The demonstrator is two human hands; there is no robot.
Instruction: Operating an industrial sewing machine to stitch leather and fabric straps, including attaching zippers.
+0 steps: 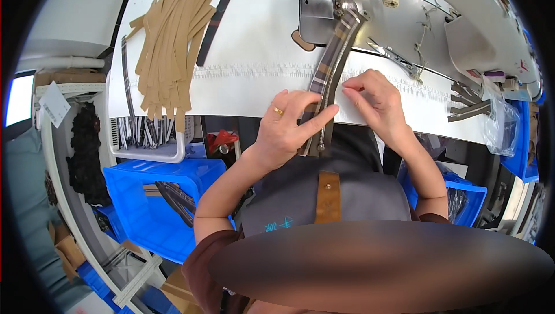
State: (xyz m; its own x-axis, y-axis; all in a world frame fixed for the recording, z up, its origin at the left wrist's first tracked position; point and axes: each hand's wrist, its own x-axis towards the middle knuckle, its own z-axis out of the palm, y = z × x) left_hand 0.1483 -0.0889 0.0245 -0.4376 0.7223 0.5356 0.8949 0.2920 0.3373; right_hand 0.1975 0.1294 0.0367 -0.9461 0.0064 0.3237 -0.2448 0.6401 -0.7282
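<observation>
A plaid fabric strip (331,54) with a dark zipper along its right side runs from under the sewing machine's foot (350,3) down toward my lap. My left hand (282,126), with a ring on one finger, grips the strip's near end between thumb and fingers, just past the table's front edge. The metal zipper slider (321,140) hangs below those fingers. Right of the strip, my right hand (378,106) is closed in a pinch, its fingertips close to the zipper. Whatever lies between those fingertips is too small to make out.
Tan strips (170,48) lie piled on the white table (243,91), beside dark plaid strips. Metal snips (396,60) rest right of the machine foot. More zipper pieces (468,106) lie at the right edge. A blue crate (136,221) stands below left, a blue bin (477,198) below right.
</observation>
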